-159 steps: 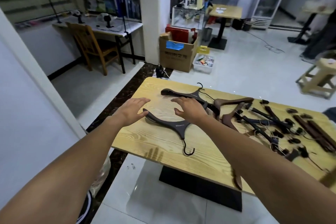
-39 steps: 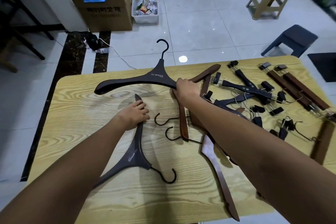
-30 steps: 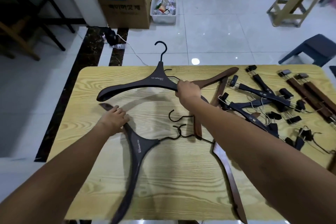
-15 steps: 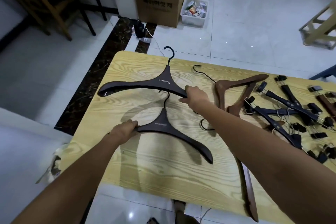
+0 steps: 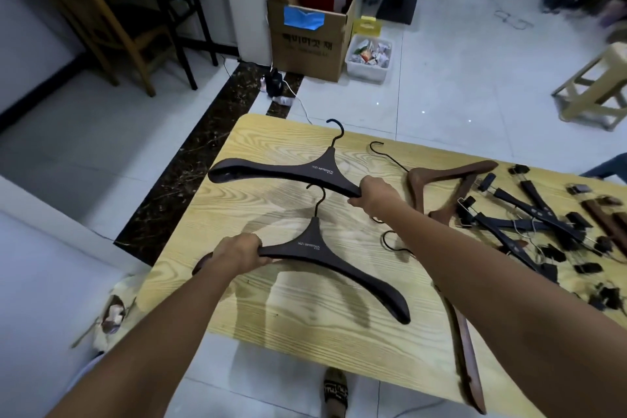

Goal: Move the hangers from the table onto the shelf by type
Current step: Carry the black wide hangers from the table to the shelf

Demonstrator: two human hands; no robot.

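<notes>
Left hand (image 5: pixel 237 253) gripping near hanger (image 5: pixel 315 248) by 1 arm, right hand (image 5: pixel 371 192) gripping far hanger (image 5: pixel 305 173), both above left end of worktop (image 5: pixel 288 316), clip hangers (image 5: pixel 529 224) toward right edge

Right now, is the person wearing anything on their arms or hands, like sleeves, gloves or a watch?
No. The left arm and right arm are bare as far up as the picture shows, no sleeves. The left hand and right hand have no gloves, and I see no watch, bracelet or ring.
</notes>
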